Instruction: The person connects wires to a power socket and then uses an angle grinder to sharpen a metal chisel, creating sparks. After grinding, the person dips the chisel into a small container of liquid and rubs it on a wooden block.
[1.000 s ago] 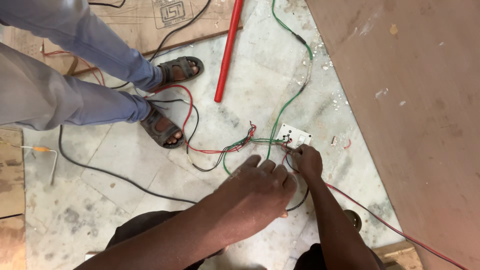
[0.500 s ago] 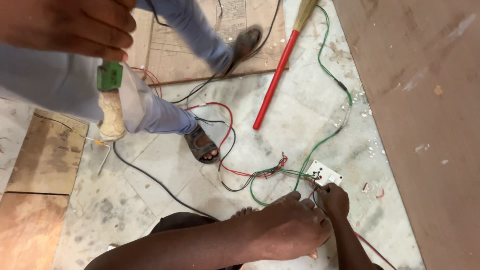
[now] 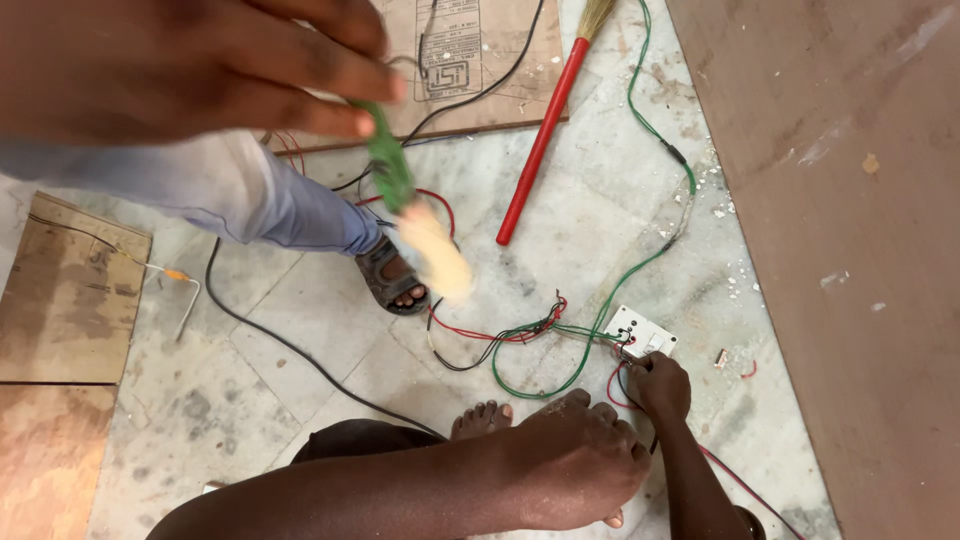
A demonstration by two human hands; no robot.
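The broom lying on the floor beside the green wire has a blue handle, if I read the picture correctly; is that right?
Not quite: the head view shows that the broom has a red handle, not a blue one. It does lie on the floor beside the green wire.

Wires point(image 3: 520, 335) sprawling left of switch plate point(image 3: 640, 332), foot point(image 3: 482, 418) crowding below; bare floor point(image 3: 300, 350) lying open further left

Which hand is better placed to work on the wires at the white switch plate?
Right. The right hand touches the wires at the plate; the left hand lies farther from it.
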